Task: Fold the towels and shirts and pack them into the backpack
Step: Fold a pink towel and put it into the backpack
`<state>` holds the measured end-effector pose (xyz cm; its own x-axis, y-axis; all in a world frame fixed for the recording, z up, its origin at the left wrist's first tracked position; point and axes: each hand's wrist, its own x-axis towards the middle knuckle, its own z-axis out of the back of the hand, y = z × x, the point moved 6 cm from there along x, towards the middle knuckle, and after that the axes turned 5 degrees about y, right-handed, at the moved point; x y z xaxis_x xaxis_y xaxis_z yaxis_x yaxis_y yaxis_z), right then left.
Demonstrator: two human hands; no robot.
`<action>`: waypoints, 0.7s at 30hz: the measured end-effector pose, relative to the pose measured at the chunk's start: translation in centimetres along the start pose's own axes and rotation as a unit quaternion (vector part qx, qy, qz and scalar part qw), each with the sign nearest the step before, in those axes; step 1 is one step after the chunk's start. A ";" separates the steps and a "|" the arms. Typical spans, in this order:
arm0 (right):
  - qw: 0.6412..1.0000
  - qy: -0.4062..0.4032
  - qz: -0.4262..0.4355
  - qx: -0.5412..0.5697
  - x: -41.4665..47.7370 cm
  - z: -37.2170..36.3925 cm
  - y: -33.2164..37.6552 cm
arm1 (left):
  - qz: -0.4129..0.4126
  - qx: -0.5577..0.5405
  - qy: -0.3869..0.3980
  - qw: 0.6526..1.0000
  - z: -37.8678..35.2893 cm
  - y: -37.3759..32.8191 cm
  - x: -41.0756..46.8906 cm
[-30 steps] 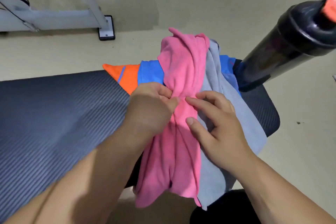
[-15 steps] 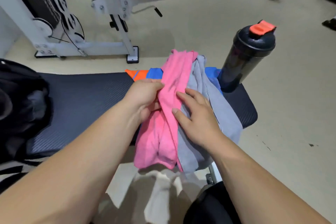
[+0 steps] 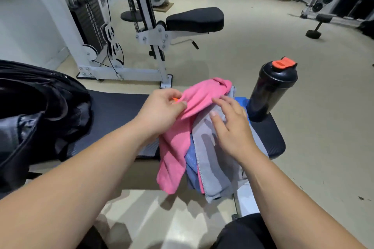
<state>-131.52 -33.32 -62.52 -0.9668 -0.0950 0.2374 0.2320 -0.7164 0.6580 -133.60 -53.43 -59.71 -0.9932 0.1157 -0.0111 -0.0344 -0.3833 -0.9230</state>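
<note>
Gym floor: pale flooring runs beneath a dark padded desk [image 3: 117, 107], seen from a head-worn camera over two bare forearms.
Hanging ends: a pink towel [image 3: 174, 157] and a grey towel [image 3: 214, 168] droop off the desk's near edge with a strip of blue cloth [image 3: 191, 166] between them. None of them is folded yet.
Left hand [image 3: 162, 107]: thumb and fingers pinch a ridge of the pink towel near the top of the pile.
Right hand [image 3: 232, 127]: fingers are spread and lie flat on the grey towel, with the fingertips at the pink edge. It grips nothing.
Under the pile: a blue shirt [image 3: 241, 101] shows beside the right hand, and an orange scrap [image 3: 174, 99] peeks out by the left thumb.
Backpack [image 3: 40, 117]: black and slumped on the left end of the desk, well apart from the pile. Its opening cannot be read clearly.
Shaker bottle [image 3: 271, 93]: dark with an orange cap, upright on the right end of the desk, just beside the blue shirt.
Beyond: a white cable machine [image 3: 125, 46] with a black seat.
Risk: lifting the pink towel would likely drag the grey one with it. With so much cloth already over the edge, the pile could slide to the floor, and the flat right hand looks like its only anchor. A wide shake-out could also topple the bottle standing so close.
</note>
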 end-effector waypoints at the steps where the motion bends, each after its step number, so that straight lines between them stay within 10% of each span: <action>1: 1.000 -0.002 0.031 -0.002 0.8 0.9 1.5 | -0.041 0.061 0.039 0.997 0.4 -1.1 -0.5; 5: 0.973 0.172 0.136 -0.068 3.1 1.5 7.4 | -0.165 0.296 0.206 0.918 1.0 -5.3 -3.9; 10: 0.902 0.339 0.183 -0.193 2.3 -2.0 9.4 | -0.167 0.361 0.178 0.900 4.2 -5.7 -5.2; 21: 0.921 0.318 0.139 0.174 -1.4 1.4 15.0 | -0.084 0.004 0.206 0.975 8.1 -5.9 -8.3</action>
<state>-126.57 -42.97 -52.01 -0.7056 -0.7076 0.0375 0.3942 -0.3480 0.8506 -126.06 -59.54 -51.01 -0.8441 0.5359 -0.0150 -0.1958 -0.3342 -0.9219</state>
